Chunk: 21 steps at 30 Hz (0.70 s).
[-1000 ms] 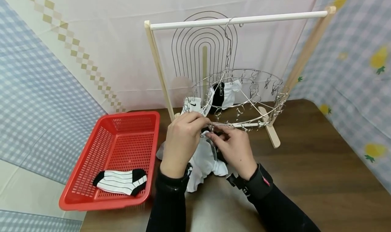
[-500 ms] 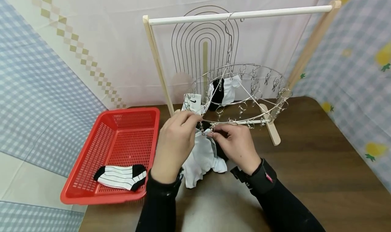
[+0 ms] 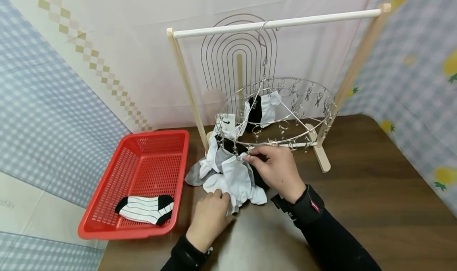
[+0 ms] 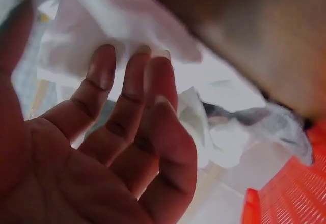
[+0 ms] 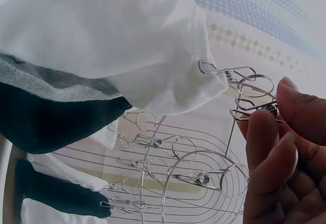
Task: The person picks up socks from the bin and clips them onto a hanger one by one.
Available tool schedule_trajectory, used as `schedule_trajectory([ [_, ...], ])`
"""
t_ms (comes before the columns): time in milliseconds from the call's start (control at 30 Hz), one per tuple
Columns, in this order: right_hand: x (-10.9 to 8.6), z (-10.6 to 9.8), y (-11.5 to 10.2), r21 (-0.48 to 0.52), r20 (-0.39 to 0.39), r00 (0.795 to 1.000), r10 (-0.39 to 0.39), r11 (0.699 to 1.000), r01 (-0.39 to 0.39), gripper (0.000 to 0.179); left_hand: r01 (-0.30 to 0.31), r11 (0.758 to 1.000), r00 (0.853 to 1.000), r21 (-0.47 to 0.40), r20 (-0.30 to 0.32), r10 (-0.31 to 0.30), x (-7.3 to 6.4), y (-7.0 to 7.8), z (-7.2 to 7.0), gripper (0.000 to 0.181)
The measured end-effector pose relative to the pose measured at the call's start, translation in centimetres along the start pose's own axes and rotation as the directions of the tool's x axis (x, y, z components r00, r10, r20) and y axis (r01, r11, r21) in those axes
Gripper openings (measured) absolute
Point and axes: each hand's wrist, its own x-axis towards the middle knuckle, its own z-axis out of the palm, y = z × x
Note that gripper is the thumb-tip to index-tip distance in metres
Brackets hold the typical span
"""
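My right hand (image 3: 276, 168) is at the near rim of a round wire sock hanger (image 3: 264, 143), thumb and fingers pinching a metal clip (image 5: 260, 109). Beside it, another clip (image 5: 219, 70) bites the cuff of a white sock (image 5: 158, 56), which hangs from the rim. Lower down, my left hand (image 3: 210, 215) is at the hanging white sock (image 3: 237, 179), its fingers loosely bent and its fingertips against the white cloth in the left wrist view. Grey, white and black socks (image 3: 196, 175) hang close by on the left side of the hanger.
A red plastic basket (image 3: 133, 233) on the left holds white-and-black striped socks (image 3: 143, 209). The hanger hooks onto a white bar (image 3: 221, 29) of a wooden-legged stand (image 3: 185, 84). A black sock (image 3: 254, 114) and white socks hang at its back. The brown table (image 3: 375, 207) extends right.
My left hand has let go of the hanger's rim and moved down toward me to the lower part of the white sock. The right hand stays at the rim.
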Motion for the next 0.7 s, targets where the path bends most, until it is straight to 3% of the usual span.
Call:
schedule_trajectory([
  [67, -0.3, 0.1, 0.0, 0.003, 0.013, 1.0, 0.005, 1.0, -0.005, 0.006, 0.006, 1.0, 0.999, 0.013, -0.046, -0.005, -0.6, 0.1, 0.3, 0.039],
  [167, -0.6, 0.0, 0.1, 0.02, 0.035, 0.999, 0.021, 1.0, -0.022, 0.005, 0.025, 0.999, 0.996, 0.032, -0.085, -0.023, -1.5, -0.2, -1.5, 0.03],
  [267, -0.5, -0.4, 0.0, 0.036, 0.047, 0.998, 0.046, 0.998, -0.048, 0.004, 0.029, 1.0, 0.989, -0.005, -0.145, -0.029, -1.5, -1.2, -5.6, 0.024],
  [333, -0.4, -0.8, -0.1, 0.045, 0.047, 0.997, 0.065, 0.997, -0.067, 0.003, 0.007, 0.997, 0.978, -0.078, -0.208, -0.023, -1.1, -1.9, -8.7, 0.021],
  [400, -0.3, -1.1, -0.1, 0.044, 0.049, 0.995, 0.088, 0.995, -0.09, 0.004, -0.059, 0.984, 0.959, -0.169, -0.284, 0.009, -0.2, -2.6, -11.3, 0.021],
  [467, -0.2, -1.3, 0.0, 0.04, 0.048, 0.993, 0.105, 0.993, -0.107, 0.005, -0.152, 0.952, 0.943, -0.267, -0.326, 0.059, 1.0, -2.8, -13.2, 0.022],
  [533, -0.1, -1.6, 0.0, 0.038, 0.048, 0.992, 0.114, 0.993, -0.116, 0.006, -0.246, 0.901, 0.942, -0.357, -0.308, 0.135, 2.6, -2.6, -14.3, 0.022],
  [600, 0.0, -1.8, 0.1, 0.046, 0.052, 0.991, 0.119, 0.992, -0.122, 0.008, -0.289, 0.856, 0.949, -0.428, -0.243, 0.199, 4.3, -2.1, -14.6, 0.021],
  [667, 0.0, -2.0, 0.2, 0.059, 0.06, 0.991, 0.121, 0.99, -0.124, 0.01, -0.275, 0.828, 0.961, -0.489, -0.144, 0.234, 5.7, -1.5, -14.6, 0.021],
  [700, 0.1, -2.1, 0.1, 0.067, 0.063, 0.991, 0.118, 0.99, -0.122, 0.011, -0.258, 0.826, 0.965, -0.502, -0.098, 0.243, 6.3, -1.3, -14.5, 0.02],
])
